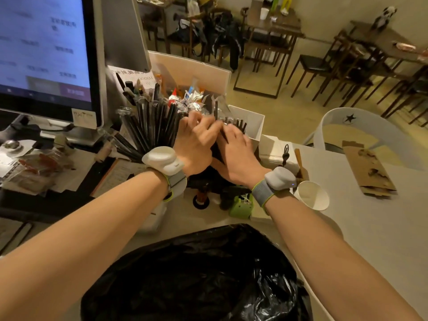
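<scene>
Both hands meet over a bundle of wrapped black straws (217, 147) at the counter's middle. My left hand (195, 144) curls its fingers round the upper part of that bundle. My right hand (236, 156) lies against the bundle from the right, its fingers bent round the straws. The fingertips are blurred. To the left a big fan of black straws (152, 126) stands in a holder. A white box (254, 126) just behind my right hand holds a few more straw ends (238, 123).
A till screen (44, 54) stands at the left, a black bin liner (196, 279) lies open below my arms. A paper cup (312, 195), a green stapler-like tool (242, 205) and brown paper bags (368, 170) lie on the white counter (370, 228). Tables and chairs fill the room behind.
</scene>
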`<state>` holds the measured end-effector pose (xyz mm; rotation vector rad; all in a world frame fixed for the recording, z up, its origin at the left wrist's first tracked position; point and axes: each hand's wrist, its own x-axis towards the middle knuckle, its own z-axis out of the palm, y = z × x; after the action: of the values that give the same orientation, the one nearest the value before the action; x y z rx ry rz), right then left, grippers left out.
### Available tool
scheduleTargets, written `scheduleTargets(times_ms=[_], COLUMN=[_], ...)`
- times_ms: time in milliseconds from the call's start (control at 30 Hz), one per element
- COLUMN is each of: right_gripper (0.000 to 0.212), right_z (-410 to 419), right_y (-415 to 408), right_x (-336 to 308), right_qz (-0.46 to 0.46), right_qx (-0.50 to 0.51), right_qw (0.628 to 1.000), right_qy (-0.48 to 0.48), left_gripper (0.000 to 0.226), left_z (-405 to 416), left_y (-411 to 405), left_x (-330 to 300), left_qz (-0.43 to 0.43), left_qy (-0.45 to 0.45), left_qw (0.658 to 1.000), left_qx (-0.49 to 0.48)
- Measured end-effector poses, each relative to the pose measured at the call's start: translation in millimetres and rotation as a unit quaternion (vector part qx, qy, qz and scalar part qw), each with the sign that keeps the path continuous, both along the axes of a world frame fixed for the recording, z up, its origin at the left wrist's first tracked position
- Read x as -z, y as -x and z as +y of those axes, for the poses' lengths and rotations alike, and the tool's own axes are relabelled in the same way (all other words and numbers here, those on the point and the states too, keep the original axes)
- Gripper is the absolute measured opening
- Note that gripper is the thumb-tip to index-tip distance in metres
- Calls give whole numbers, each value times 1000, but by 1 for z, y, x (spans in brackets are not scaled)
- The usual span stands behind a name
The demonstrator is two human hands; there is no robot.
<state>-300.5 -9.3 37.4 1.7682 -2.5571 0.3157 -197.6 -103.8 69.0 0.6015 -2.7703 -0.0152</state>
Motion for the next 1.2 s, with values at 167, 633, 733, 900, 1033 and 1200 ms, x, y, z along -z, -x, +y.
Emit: scheduleTargets(times_ms=[167,633,733,900,1033,1200], right_gripper=[79,37,57,87,92,73], right_z=[7,118,152,181,211,244], right_y=[5,-73,-106,-154,-191,-224], right_x=[-11,2,25,63,86,103], right_qz=[-49,-134,-145,-217,-286,-284], right_qx=[-6,160,213,224,259,264], right_qw=[998,976,963,924,897,900], right_qy=[24,60,-73,-221,-217,-200], left_gripper=[57,65,94,119,96,33], left_z=[-7,39,64,103,139,180], left_y=[-7,-126,-140,-165,-182,-177], left_x=[-2,55,86,125,141,144], left_qz=[34,-154,-271,-332,-365,-343], left_qy=[-1,-302,-302,-312,-198,-267], left_qw=[999,937,909,881,888,868], left_qx=[17,84,99,126,197,240])
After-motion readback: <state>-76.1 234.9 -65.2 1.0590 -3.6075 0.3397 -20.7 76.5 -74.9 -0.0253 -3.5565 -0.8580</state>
